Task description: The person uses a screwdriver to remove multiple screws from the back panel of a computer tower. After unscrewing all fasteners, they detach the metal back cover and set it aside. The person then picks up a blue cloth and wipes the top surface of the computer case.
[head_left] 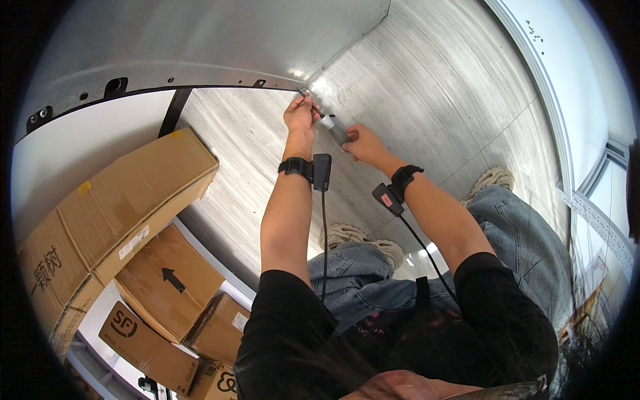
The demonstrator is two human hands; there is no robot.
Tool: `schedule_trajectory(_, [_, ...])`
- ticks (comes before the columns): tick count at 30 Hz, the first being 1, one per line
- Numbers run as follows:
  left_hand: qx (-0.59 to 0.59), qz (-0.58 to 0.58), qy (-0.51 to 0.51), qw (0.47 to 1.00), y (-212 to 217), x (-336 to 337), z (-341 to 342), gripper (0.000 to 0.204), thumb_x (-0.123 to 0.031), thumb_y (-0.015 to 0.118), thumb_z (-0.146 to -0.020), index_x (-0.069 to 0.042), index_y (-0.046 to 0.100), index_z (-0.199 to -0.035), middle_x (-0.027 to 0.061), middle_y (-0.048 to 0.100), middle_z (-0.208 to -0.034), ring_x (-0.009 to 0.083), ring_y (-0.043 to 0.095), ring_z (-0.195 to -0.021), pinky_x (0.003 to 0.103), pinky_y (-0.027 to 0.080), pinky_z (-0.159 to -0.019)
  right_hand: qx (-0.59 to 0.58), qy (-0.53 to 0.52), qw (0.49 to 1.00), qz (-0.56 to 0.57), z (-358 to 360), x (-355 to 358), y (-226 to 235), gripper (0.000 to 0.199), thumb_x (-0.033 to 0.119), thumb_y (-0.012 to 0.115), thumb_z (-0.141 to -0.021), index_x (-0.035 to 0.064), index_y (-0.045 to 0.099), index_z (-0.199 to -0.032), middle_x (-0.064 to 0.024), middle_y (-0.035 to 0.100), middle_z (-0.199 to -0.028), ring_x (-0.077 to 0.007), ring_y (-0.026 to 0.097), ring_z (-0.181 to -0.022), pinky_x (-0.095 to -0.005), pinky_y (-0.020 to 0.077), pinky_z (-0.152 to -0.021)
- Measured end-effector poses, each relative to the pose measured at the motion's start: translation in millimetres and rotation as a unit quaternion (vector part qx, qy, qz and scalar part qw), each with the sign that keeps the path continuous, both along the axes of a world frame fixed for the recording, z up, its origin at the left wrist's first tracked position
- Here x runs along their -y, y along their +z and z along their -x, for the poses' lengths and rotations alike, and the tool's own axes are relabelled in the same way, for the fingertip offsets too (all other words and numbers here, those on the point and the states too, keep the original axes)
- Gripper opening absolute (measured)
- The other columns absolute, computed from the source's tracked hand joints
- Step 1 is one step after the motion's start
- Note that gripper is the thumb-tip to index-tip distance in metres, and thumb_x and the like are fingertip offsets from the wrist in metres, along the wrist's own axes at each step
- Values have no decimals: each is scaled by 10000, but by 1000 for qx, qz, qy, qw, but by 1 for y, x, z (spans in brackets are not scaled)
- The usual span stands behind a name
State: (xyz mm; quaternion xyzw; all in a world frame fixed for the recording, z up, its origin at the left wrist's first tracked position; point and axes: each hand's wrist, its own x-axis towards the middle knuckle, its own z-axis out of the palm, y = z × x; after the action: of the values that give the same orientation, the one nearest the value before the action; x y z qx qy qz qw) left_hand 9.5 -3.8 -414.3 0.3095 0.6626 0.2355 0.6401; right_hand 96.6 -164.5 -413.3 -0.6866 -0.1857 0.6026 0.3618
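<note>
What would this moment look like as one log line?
left hand: pinching tool tip at metal panel edge | right hand: gripping grey screwdriver handle | cardboard boxes at left

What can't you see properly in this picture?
- Head view: the tool is small; the right hand wraps its handle, so its kind is unclear.
- Its tip sits in glare at the metal panel's edge; the fastener there is too small to tell.
- The left hand's fingertips hide what they pinch.
- The boxes are cut off by the dark rim at the lower left.
</note>
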Motion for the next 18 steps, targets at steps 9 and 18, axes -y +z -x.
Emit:
schedule_trajectory(9, [6,7,-10,1000,6,3,-5,76,-143,555,-913,-94,594,-958,15,602,-812,102,582,-649,216,470,-480,134,141,981,-25,-3,-9,-15,462,136,689,-718,-19,543,-1128,-192,600,-1003,-297,624,-735,-383,491,-639])
schedule_trajectory(18, [-83,-66,-54,993,-21,24,-11,81,-132,640,-858,-53,645,-876,-18,551,-690,84,501,-581,230,406,-484,292,134,947,-10,3,-11,2,435,156,696,-685,-1,564,-1069,-196,557,-1023,-376,558,-936,-429,465,-786])
